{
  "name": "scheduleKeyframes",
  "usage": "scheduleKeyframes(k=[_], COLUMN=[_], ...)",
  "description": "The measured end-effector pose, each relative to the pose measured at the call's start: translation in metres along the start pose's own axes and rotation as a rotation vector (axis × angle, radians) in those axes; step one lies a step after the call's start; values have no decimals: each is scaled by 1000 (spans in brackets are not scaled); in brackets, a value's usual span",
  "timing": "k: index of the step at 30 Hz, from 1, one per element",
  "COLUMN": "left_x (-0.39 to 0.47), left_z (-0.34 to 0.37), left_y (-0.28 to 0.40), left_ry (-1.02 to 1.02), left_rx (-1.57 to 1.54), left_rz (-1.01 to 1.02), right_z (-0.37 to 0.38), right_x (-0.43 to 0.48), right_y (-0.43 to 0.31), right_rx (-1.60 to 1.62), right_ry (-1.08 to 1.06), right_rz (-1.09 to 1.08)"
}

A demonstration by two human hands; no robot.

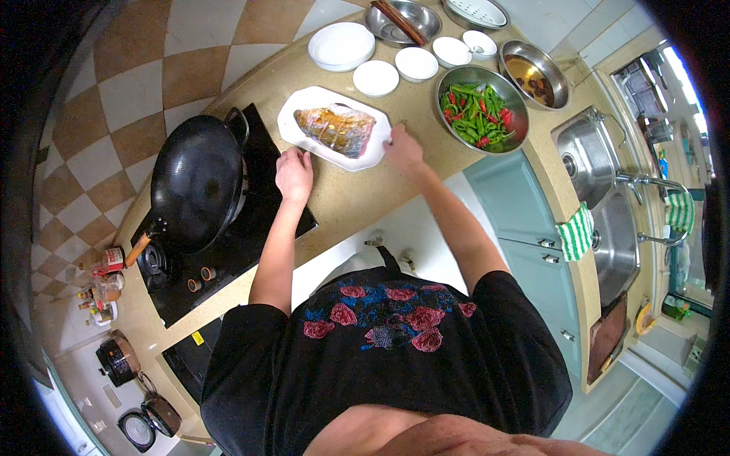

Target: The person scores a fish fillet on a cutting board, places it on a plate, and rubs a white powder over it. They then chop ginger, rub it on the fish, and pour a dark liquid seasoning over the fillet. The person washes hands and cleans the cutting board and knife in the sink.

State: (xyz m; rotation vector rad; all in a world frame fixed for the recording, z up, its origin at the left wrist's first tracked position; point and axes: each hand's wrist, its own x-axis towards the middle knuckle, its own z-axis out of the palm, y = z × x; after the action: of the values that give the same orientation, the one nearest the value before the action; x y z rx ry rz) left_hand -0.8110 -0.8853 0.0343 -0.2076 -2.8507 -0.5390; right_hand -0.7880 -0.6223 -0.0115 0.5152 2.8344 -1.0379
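Note:
A white octagonal plate [365,161] lies on the beige countertop in front of me, bearing a piece of scaly fish [336,130] with cuts across its skin. At the plate's near left edge is my left hand [294,175], its fingers curled against the rim. My right hand [405,150] grips the opposite end of the plate, with thumb and fingers at the rim. The undersides of the fingers are hidden on both hands. Left of the plate, a large black wok [197,182] rests tilted on the black glass hob [268,222].
To the right stands a steel bowl [516,142] of green and red chillies; behind it, a steel bowl of brown liquid [527,74]. White dishes [375,78] and a steel bowl with chopsticks [390,34] line the back. A double sink [593,159] is at far right. Seasoning bottles [105,285] stand left.

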Motion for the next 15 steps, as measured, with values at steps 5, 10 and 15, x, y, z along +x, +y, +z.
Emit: scheduleKeyframes(k=[5, 10, 15], left_x=[13, 61, 30], left_z=[4, 28, 30], left_y=[-2, -11, -4], left_ry=[-101, -272, -531], left_rx=[176, 417, 111], left_rz=[-33, -189, -100], right_z=[-48, -45, -30], right_x=[4, -23, -68], right_y=[31, 30, 48], right_rx=[-222, -236, -119], right_ry=[76, 245, 214], right_rz=[-118, -106, -81])
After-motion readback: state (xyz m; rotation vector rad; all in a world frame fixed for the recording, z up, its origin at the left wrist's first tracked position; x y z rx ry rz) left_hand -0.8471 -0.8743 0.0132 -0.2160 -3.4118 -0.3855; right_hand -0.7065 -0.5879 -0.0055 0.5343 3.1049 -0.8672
